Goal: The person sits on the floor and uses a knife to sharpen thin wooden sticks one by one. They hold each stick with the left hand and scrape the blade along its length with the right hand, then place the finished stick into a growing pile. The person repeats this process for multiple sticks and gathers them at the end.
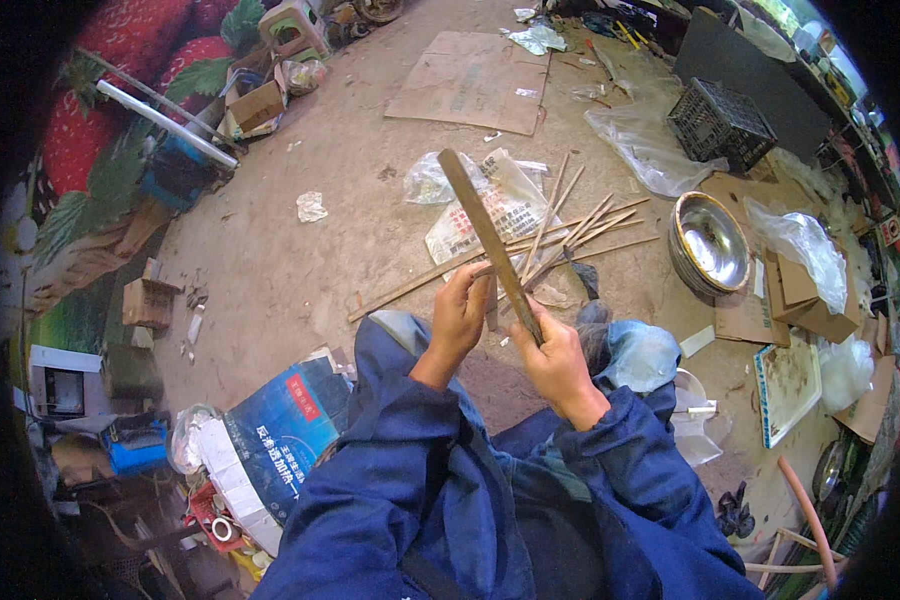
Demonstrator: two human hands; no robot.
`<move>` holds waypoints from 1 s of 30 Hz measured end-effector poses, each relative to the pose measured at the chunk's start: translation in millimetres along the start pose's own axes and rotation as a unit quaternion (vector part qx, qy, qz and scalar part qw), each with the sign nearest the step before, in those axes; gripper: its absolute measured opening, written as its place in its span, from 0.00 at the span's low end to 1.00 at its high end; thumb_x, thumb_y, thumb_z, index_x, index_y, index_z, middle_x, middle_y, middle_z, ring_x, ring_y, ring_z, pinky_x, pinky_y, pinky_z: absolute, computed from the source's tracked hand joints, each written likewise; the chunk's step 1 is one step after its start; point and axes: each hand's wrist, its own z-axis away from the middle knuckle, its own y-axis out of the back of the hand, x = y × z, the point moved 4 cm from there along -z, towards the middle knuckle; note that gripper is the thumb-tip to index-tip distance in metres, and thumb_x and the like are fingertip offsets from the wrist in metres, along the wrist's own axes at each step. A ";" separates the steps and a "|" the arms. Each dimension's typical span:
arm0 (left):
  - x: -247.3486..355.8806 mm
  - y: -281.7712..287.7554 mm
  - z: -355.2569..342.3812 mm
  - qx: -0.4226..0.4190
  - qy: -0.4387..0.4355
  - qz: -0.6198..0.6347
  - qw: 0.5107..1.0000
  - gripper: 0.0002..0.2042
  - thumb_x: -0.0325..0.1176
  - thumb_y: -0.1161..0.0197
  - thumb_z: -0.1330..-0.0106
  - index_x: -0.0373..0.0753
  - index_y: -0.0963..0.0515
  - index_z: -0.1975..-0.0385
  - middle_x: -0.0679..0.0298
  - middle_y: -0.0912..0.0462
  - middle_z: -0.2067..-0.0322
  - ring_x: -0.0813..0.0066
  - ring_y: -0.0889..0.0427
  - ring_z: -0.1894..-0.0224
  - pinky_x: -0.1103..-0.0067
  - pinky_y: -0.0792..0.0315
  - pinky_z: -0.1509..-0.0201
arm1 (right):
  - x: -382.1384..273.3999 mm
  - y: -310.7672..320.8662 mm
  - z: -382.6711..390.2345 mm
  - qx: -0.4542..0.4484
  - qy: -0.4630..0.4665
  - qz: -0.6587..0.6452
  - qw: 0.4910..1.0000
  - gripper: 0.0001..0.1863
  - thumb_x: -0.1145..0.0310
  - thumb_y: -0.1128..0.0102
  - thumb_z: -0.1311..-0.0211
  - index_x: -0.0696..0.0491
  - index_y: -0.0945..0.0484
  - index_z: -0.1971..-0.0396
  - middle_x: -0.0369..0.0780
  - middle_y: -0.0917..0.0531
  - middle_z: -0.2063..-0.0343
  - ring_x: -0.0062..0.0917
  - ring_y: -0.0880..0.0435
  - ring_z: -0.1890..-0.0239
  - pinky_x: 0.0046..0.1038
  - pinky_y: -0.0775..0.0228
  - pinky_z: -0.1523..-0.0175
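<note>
Nearest, at the left, a blue box (292, 435) lies beside the person's leg; at the near right a pinkish hose (808, 515) bends on the floor. At the middle, the right hand (560, 368) is closed firmly round the near end of the slat (488, 230), a flat brown strip, apparently wood; it slants up and leans left, its far end free in the air. The left hand (457, 318) is just left of the slat, fingers curled toward the thumb, fingertips close to its edge; whether they touch it or pinch something small, I cannot tell.

For good control, the right grip seems best firm and low, with the wrist straight; the left fingertips belong on the flat faces, clear of rough edges and splinters; bracing higher up would probably steady the long free end; any swing of it wants room.

Beyond, thin sticks (573, 237) lie criss-crossed on the floor, partly over a pale bag (515, 195); right of them sits a metal basin (712, 245); farther right, a black crate (720, 125); at the far middle, a cardboard sheet (467, 82) lies flat.
</note>
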 end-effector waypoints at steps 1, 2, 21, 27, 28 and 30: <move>-0.4 -0.1 -0.1 -0.003 0.010 0.005 1.000 0.11 0.34 0.42 0.26 0.35 0.21 0.51 0.58 0.15 0.64 0.73 0.17 0.61 0.77 0.25 0.57 | -0.6 -0.8 -0.4 0.000 0.016 0.006 1.000 0.22 0.68 0.39 0.35 0.57 0.24 0.41 0.52 0.15 0.60 0.41 0.13 0.60 0.35 0.23 0.54; -1.3 -0.2 -0.1 -0.006 0.020 0.010 1.000 0.11 0.34 0.43 0.26 0.35 0.21 0.51 0.58 0.15 0.64 0.74 0.17 0.62 0.78 0.25 0.58 | -1.9 -0.9 -0.4 0.008 0.041 0.010 0.999 0.22 0.69 0.38 0.36 0.56 0.24 0.42 0.53 0.16 0.58 0.43 0.14 0.58 0.36 0.23 0.53; -21.2 -0.6 4.4 -0.044 0.064 0.097 0.992 0.15 0.36 0.45 0.24 0.31 0.24 0.47 0.58 0.16 0.51 0.71 0.19 0.48 0.75 0.26 0.43 | -9.2 -1.7 7.9 0.000 0.080 0.144 0.986 0.28 0.74 0.42 0.40 0.48 0.27 0.37 0.48 0.19 0.66 0.48 0.18 0.68 0.43 0.23 0.64; -15.6 -1.3 2.8 0.004 0.031 0.092 0.995 0.10 0.30 0.41 0.27 0.33 0.18 0.54 0.60 0.15 0.63 0.77 0.19 0.64 0.80 0.26 0.58 | -10.6 1.2 5.4 -0.009 0.097 0.076 0.992 0.25 0.74 0.44 0.38 0.56 0.27 0.39 0.53 0.17 0.55 0.48 0.17 0.55 0.39 0.23 0.51; -14.2 -2.0 2.3 0.003 0.025 0.080 0.996 0.10 0.30 0.41 0.27 0.33 0.18 0.53 0.59 0.15 0.63 0.76 0.19 0.64 0.80 0.26 0.58 | -9.8 1.4 4.7 -0.018 0.086 0.080 0.993 0.24 0.74 0.44 0.37 0.57 0.27 0.39 0.54 0.18 0.54 0.47 0.17 0.54 0.39 0.23 0.50; -13.1 -2.8 1.7 0.001 0.021 0.079 0.997 0.10 0.30 0.41 0.27 0.34 0.18 0.53 0.59 0.15 0.63 0.76 0.19 0.63 0.80 0.26 0.58 | -8.5 1.2 4.1 -0.036 0.062 0.089 0.993 0.24 0.74 0.44 0.36 0.58 0.27 0.40 0.54 0.18 0.52 0.46 0.18 0.51 0.38 0.24 0.47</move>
